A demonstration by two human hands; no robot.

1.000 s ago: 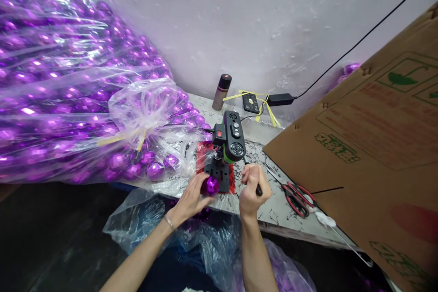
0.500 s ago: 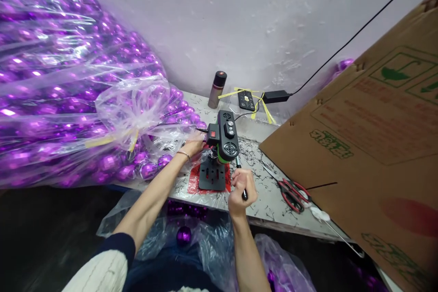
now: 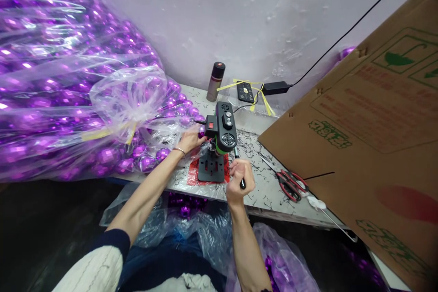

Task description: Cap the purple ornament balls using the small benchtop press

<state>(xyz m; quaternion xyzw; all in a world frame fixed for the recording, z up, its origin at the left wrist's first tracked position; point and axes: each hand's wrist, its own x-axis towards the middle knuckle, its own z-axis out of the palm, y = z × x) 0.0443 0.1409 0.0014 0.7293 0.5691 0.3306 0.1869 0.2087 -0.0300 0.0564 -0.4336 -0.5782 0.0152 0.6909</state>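
"What's the right hand (image 3: 244, 174) doing?"

"Gripping the black handle (image 3: 242, 184) of the press (image 3: 226, 130) on the desk (image 3: 268, 197)."

"And the left hand (image 3: 190, 140)?"

"Beside the press, near a purple ball (image 3: 201, 131); I can't tell whether it's gripped."

"The containers?"

"The tied clear bag (image 3: 128, 93) bulges with purple balls (image 3: 108, 155). A crumpled bag (image 3: 214, 226) below the desk edge holds more. The cardboard box (image 3: 362, 164) hides its contents."

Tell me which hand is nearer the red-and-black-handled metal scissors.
Right. The right hand, closed around the black lever handle, is left of the scissors, apart from them; the left hand is farther left, on the other side of the black benchtop machine.
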